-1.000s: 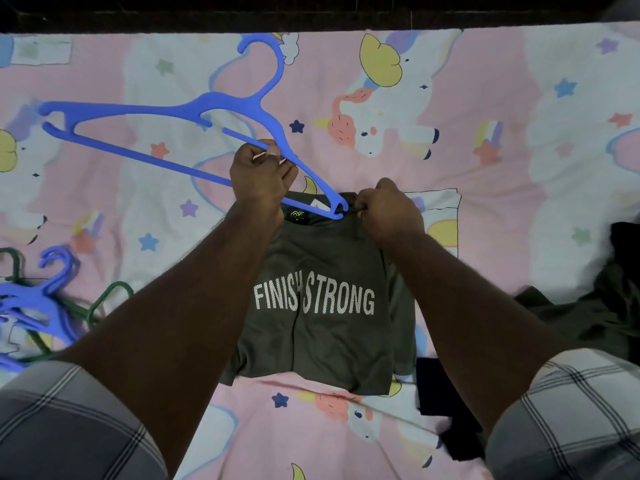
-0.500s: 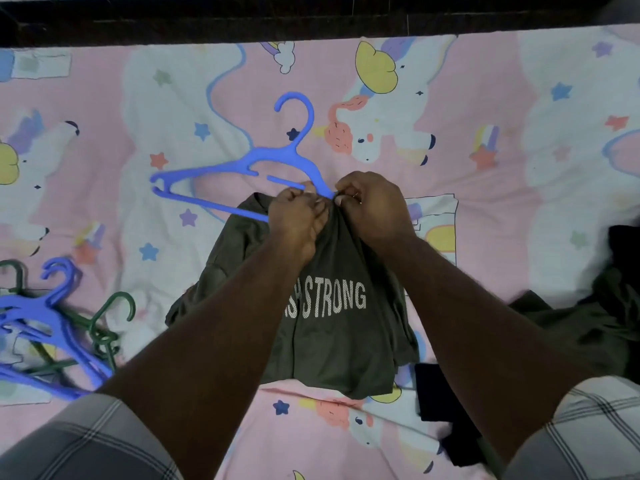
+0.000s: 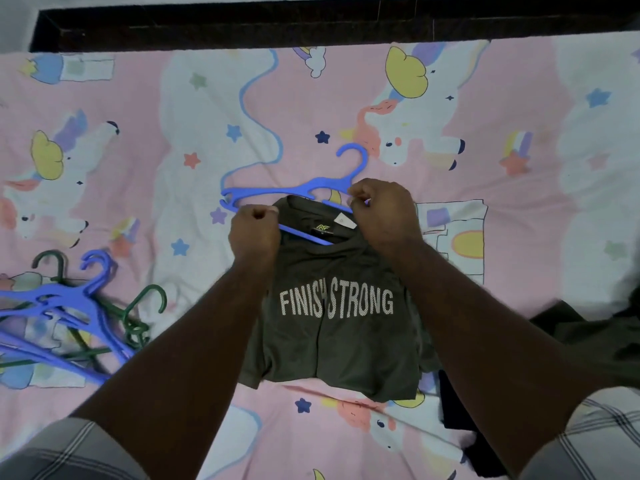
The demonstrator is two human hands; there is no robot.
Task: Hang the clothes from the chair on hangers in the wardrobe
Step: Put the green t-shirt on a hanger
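Hanger (image 3: 304, 188) now deeper inside T-shirt (image 3: 339, 334)

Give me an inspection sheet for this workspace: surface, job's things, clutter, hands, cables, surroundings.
Surface: pink unicorn-print bedsheet, lying flat.
Job's things: olive-green "FINISH STRONG" T-shirt lying print-up; blue plastic hanger with one arm inside the shirt's neck opening, hook and other arm outside.
Clutter: pile of blue and dark green plastic hangers at the left; dark clothes heaped at the right edge.
Hands: left hand grips the collar's left side; right hand grips the collar and hanger on the right.
Cables: nothing seen.
Surroundings: dark bed frame along the far edge; plaid shorts at the bottom corners.
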